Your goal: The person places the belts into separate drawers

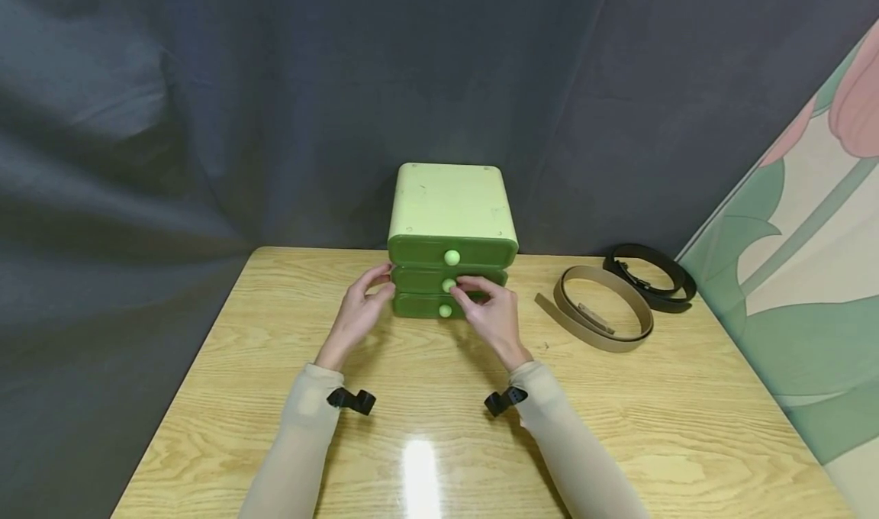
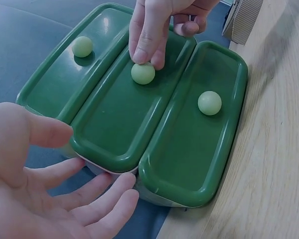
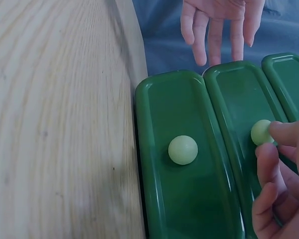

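A small cabinet with a pale cream-green top (image 1: 453, 198) and three dark green drawers stands at the back of the table. Each drawer front bears a round light green knob. My right hand (image 1: 496, 313) pinches the middle drawer's knob (image 2: 142, 73) between thumb and fingers. At the cabinet's left side is my left hand (image 1: 360, 309), its fingers spread and fingertips close by the end of the middle drawer (image 2: 114, 119). Above and below, the top drawer (image 1: 419, 252) and bottom drawer (image 3: 179, 189) sit with their knobs untouched.
To the right of the cabinet lies a coiled tan belt (image 1: 607, 343), with a coiled black belt (image 1: 676, 271) behind it. The wooden table (image 1: 275, 336) meets a dark curtain (image 1: 309, 107) at the back. A flower-patterned panel (image 1: 810, 275) borders the right side.
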`<act>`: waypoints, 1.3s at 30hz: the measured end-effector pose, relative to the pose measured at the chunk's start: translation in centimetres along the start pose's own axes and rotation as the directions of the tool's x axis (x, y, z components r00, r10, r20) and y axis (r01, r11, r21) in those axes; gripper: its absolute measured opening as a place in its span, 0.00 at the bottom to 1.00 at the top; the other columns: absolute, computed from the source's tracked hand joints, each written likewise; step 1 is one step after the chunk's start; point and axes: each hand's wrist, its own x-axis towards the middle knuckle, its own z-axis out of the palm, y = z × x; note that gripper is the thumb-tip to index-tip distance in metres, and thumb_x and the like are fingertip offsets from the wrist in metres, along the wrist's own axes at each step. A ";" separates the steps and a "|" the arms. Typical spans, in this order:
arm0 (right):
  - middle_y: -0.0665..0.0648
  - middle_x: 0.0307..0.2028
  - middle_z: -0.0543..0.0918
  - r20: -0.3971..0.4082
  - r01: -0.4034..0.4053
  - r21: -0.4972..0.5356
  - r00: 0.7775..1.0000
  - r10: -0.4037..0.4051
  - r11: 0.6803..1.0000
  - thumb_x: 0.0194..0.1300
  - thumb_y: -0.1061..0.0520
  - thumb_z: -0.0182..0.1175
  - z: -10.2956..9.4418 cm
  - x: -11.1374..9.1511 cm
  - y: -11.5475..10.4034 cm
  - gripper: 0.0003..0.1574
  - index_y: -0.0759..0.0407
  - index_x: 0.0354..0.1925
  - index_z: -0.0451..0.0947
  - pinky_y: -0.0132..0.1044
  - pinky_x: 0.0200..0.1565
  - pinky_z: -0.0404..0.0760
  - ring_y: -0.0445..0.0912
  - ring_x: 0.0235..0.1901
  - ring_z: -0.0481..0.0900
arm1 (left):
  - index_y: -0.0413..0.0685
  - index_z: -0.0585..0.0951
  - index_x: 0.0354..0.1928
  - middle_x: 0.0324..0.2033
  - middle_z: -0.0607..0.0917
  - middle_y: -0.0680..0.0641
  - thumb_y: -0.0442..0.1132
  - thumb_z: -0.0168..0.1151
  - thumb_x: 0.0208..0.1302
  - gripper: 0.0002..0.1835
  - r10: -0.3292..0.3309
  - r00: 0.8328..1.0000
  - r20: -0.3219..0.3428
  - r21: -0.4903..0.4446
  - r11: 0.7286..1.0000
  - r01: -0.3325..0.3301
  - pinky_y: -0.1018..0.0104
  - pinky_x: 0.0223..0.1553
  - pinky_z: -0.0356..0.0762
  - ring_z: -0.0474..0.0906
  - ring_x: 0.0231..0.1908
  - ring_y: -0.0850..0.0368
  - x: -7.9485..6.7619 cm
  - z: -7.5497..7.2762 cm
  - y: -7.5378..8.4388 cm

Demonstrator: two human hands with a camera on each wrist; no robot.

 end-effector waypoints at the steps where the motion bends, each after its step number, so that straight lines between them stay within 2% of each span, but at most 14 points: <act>1: 0.58 0.36 0.94 0.011 0.001 0.001 1.000 -0.001 1.000 0.65 0.55 0.77 0.0 0.0 0.0 0.13 0.58 0.47 0.93 0.26 0.27 0.78 0.41 0.22 0.85 | 0.45 0.65 0.81 0.73 0.75 0.37 0.42 0.54 0.81 0.31 -0.003 1.000 0.010 -0.003 1.000 0.003 0.41 0.71 0.72 0.75 0.69 0.37 0.0 0.0 -0.1; 6: 0.57 0.35 0.94 0.047 0.024 -0.005 0.999 -0.024 1.000 0.64 0.56 0.78 0.2 -0.1 -0.2 0.15 0.57 0.49 0.91 0.26 0.26 0.79 0.47 0.23 0.88 | 0.47 0.62 0.83 0.73 0.74 0.33 0.41 0.52 0.83 0.31 -0.030 0.998 0.049 -0.044 0.998 0.033 0.37 0.68 0.73 0.80 0.63 0.32 0.1 -0.1 -0.3; 9: 0.57 0.36 0.94 0.045 0.044 -0.026 0.998 -0.043 0.999 0.64 0.56 0.78 0.2 -0.2 -0.4 0.15 0.58 0.49 0.91 0.26 0.26 0.78 0.50 0.23 0.88 | 0.49 0.61 0.83 0.73 0.73 0.33 0.41 0.52 0.83 0.31 -0.048 0.997 0.058 -0.059 0.997 0.052 0.36 0.68 0.74 0.81 0.63 0.32 0.2 -0.1 -0.3; 15: 0.57 0.37 0.95 0.030 0.071 -0.081 0.997 -0.068 0.994 0.65 0.55 0.78 0.6 -0.1 -0.2 0.16 0.59 0.49 0.91 0.24 0.24 0.73 0.47 0.20 0.85 | 0.50 0.63 0.83 0.73 0.74 0.34 0.42 0.53 0.82 0.31 -0.052 0.998 0.034 -0.054 0.997 0.054 0.37 0.67 0.76 0.81 0.63 0.34 0.3 -0.1 -0.3; 21: 0.59 0.38 0.94 0.022 0.103 -0.088 0.995 -0.102 0.991 0.66 0.55 0.77 0.9 -0.1 -0.1 0.16 0.60 0.50 0.91 0.24 0.20 0.69 0.45 0.17 0.84 | 0.48 0.65 0.81 0.72 0.75 0.35 0.43 0.53 0.82 0.30 -0.051 0.999 0.001 -0.031 0.998 0.051 0.38 0.65 0.77 0.82 0.62 0.35 0.3 -0.1 -0.5; 30: 0.61 0.38 0.94 0.008 0.141 -0.060 0.990 -0.141 0.988 0.65 0.58 0.77 0.9 -0.1 0.3 0.15 0.63 0.49 0.91 0.21 0.27 0.77 0.53 0.26 0.91 | 0.45 0.64 0.81 0.73 0.74 0.36 0.43 0.53 0.82 0.31 -0.047 0.999 -0.002 -0.047 0.998 0.046 0.37 0.67 0.75 0.81 0.64 0.35 0.2 0.2 -0.5; 35: 0.60 0.37 0.94 -0.001 0.140 -0.062 0.990 -0.140 0.988 0.64 0.59 0.77 0.7 -0.2 0.6 0.14 0.63 0.47 0.91 0.19 0.30 0.77 0.52 0.32 0.93 | 0.46 0.65 0.81 0.73 0.74 0.36 0.43 0.54 0.81 0.31 -0.046 0.999 -0.001 -0.059 0.997 0.046 0.37 0.67 0.76 0.80 0.64 0.35 0.3 0.4 -0.6; 39: 0.59 0.37 0.94 0.004 0.153 -0.068 0.988 -0.153 0.986 0.64 0.58 0.78 0.6 -0.2 0.6 0.14 0.63 0.47 0.92 0.21 0.31 0.80 0.51 0.34 0.94 | 0.45 0.64 0.81 0.74 0.73 0.36 0.43 0.54 0.81 0.31 -0.052 0.999 0.002 -0.070 0.996 0.052 0.37 0.67 0.76 0.79 0.65 0.35 0.2 0.5 -0.6</act>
